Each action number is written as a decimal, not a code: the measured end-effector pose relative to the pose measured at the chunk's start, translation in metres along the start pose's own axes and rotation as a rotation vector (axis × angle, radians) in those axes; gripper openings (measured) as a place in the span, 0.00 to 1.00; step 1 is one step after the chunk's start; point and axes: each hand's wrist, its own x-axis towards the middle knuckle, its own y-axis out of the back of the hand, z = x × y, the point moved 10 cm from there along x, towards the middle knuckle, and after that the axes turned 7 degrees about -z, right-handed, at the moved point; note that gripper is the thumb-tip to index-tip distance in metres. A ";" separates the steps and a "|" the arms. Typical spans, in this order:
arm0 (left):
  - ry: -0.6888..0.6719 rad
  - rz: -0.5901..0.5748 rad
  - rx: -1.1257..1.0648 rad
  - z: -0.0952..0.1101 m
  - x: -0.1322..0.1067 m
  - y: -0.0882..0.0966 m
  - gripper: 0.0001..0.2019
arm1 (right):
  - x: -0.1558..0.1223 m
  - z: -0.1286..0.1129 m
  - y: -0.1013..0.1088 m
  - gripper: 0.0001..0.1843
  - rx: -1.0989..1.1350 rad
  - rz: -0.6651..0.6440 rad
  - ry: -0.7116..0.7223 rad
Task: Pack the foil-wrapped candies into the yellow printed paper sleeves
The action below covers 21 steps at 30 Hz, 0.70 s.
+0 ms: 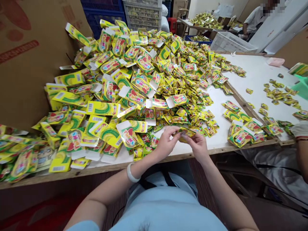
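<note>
Head cam has left hand (167, 141) and right hand (199, 146) both pinching one yellow pack (187, 131) near the front edge of the worktop (218, 139), so a loose fingertip could drop it

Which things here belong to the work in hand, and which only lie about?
Likely in use:
yellow-green printed pack, held by left hand and right hand
yellow-green cardboard boxes
small shiny yellow sachets

Likely just nearby:
red plastic stool
flat pink item

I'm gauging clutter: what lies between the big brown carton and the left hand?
In the head view, a heap of yellow boxes separates the brown carton from the left hand.
</note>
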 end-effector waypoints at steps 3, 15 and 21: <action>-0.132 0.016 0.435 0.022 0.045 0.017 0.18 | 0.001 0.000 0.016 0.18 0.036 0.120 -0.008; -0.502 -0.411 1.063 0.045 0.063 -0.008 0.34 | 0.009 0.017 0.060 0.17 0.404 0.009 -0.214; -0.412 -0.175 0.552 0.063 -0.011 0.016 0.44 | -0.002 0.033 0.022 0.14 0.413 -0.048 -0.203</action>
